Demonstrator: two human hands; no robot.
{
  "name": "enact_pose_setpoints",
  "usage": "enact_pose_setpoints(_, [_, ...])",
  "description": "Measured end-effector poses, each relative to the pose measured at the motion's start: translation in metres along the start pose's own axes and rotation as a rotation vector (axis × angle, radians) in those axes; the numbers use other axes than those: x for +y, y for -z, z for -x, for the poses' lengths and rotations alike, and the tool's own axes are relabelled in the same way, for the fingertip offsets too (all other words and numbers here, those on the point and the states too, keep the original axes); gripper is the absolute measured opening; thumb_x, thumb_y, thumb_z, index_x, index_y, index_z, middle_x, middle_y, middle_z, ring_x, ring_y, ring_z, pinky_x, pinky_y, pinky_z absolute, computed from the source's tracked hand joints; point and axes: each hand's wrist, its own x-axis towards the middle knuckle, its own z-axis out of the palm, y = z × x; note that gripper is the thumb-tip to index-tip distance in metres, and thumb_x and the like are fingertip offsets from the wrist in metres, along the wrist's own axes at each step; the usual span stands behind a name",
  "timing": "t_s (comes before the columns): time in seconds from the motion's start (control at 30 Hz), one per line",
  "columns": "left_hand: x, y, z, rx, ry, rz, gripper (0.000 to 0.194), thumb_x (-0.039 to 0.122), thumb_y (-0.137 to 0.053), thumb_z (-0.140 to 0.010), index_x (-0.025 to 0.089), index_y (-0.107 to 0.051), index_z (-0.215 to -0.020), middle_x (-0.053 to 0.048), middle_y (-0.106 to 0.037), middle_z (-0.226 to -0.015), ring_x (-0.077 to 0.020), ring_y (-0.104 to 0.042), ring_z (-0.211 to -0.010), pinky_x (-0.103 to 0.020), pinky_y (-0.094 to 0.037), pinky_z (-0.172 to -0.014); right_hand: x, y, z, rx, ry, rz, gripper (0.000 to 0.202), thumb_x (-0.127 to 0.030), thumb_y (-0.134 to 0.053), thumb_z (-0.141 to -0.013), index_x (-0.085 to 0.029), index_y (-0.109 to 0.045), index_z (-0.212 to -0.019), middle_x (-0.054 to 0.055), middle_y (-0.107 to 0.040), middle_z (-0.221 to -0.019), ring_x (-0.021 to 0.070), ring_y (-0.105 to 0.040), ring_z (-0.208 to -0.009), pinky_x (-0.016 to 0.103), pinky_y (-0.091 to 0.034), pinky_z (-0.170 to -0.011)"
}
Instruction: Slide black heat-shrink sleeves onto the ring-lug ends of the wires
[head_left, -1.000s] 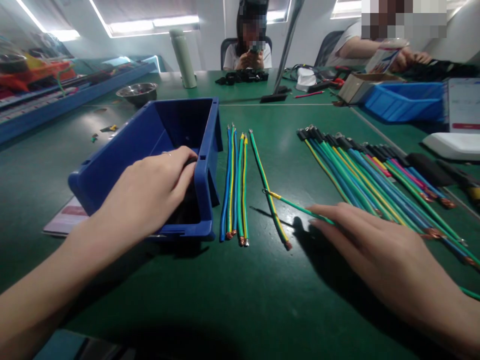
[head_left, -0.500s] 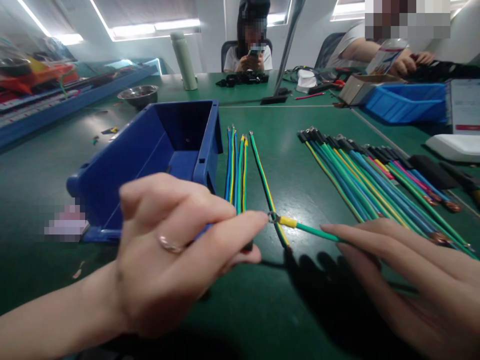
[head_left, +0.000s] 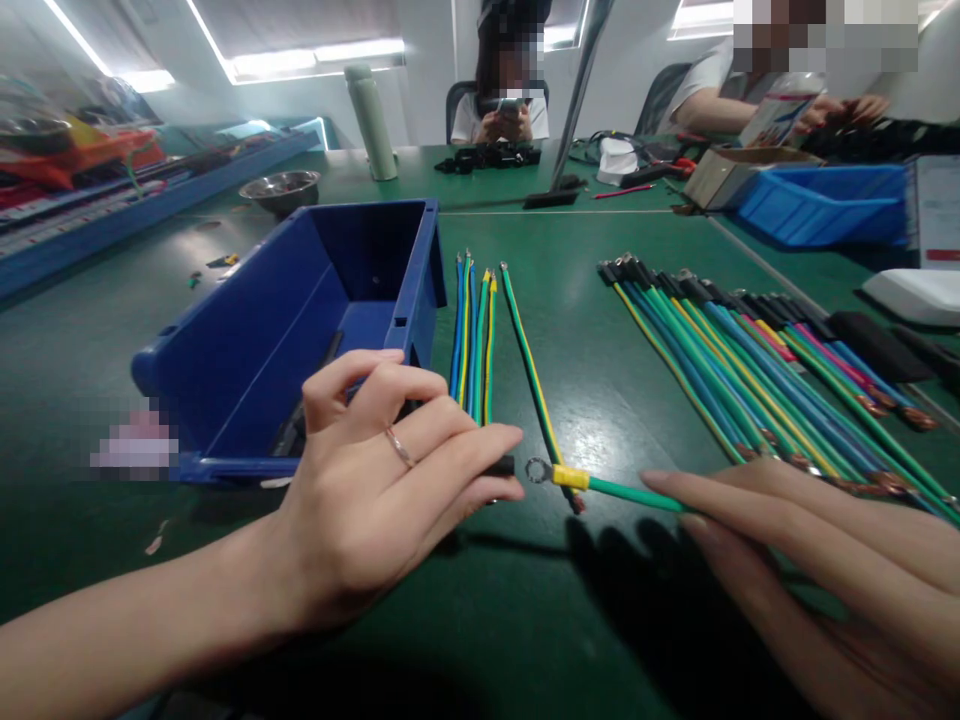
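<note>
Between the thumb and index finger of my left hand (head_left: pixel 390 470) is a short black heat-shrink tube (head_left: pixel 501 466), its end poking out past the fingertips. My right hand (head_left: pixel 810 560) pinches a green wire (head_left: pixel 630 492) that carries a yellow band (head_left: pixel 571 477) and a metal ring terminal (head_left: pixel 538 469) at its tip. That ring sits just right of the tube, a small gap apart. Behind the terminal lies a green-and-yellow wire (head_left: pixel 531 370) on the table. Left of it, several blue, green and striped wires (head_left: pixel 475 340) lie side by side.
A dark blue bin (head_left: pixel 232 330) with black pieces inside stands behind my left hand. Many wires (head_left: pixel 720 350) with black sleeves spread out at right. Farther back are a metal bowl (head_left: pixel 279 190), a green bottle (head_left: pixel 371 125), a light blue bin (head_left: pixel 825 205) and two people.
My left hand has drawn back slightly and lowered, so the black tube's end now shows. The ring terminal has dropped a little and tilted, its ring now facing me more.
</note>
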Motion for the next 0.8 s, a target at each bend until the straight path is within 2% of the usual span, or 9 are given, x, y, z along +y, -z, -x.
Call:
enact_pose_setpoints(0.37, [0.003,-0.004,-0.002,0.013,-0.028,0.008,0.028,0.032,-0.057,-0.125,0.023,-0.082,-0.116,0.003,-0.080,-0.081,-0.0235,-0.066,-0.094,-0.043,-0.043,-0.111,-0.001,0.001,0.001,-0.012,0.002,-0.020,0.029,-0.010,-0.060,-0.116,-0.026,-0.075,-0.135,-0.002,-0.085,-0.099,0.0105,-0.079,-0.075,0.021,-0.058,-0.073])
enact_pose_setpoints(0.6, [0.003,-0.003,-0.001,-0.007,-0.042,0.015,0.024,0.031,-0.060,-0.124,0.022,-0.081,-0.116,0.004,-0.079,-0.081,-0.0223,-0.065,-0.093,-0.041,-0.044,-0.113,0.002,-0.001,0.014,-0.014,-0.011,-0.004,0.032,-0.013,-0.060,-0.116,-0.029,-0.076,-0.139,-0.001,-0.088,-0.104,0.0129,-0.081,-0.075,0.025,-0.060,-0.071])
enact_pose_setpoints(0.7, [0.004,-0.003,-0.001,-0.001,-0.068,0.001,0.027,0.028,-0.056,-0.125,0.022,-0.081,-0.116,0.005,-0.079,-0.080,-0.0218,-0.064,-0.095,-0.039,-0.042,-0.116,0.001,0.000,0.017,-0.040,-0.022,-0.007,0.031,-0.018,-0.063,-0.116,-0.030,-0.078,-0.140,-0.001,-0.089,-0.107,0.0140,-0.083,-0.079,0.027,-0.063,-0.074])
enact_pose_setpoints(0.8, [0.006,-0.002,-0.001,-0.006,-0.088,0.018,0.025,0.020,-0.057,-0.122,0.022,-0.082,-0.116,0.006,-0.079,-0.078,-0.0209,-0.066,-0.095,-0.037,-0.043,-0.116,-0.001,0.001,0.019,-0.090,-0.006,-0.022,0.032,-0.016,-0.067,-0.113,-0.027,-0.078,-0.141,-0.001,-0.088,-0.108,0.0140,-0.084,-0.082,0.026,-0.064,-0.077])
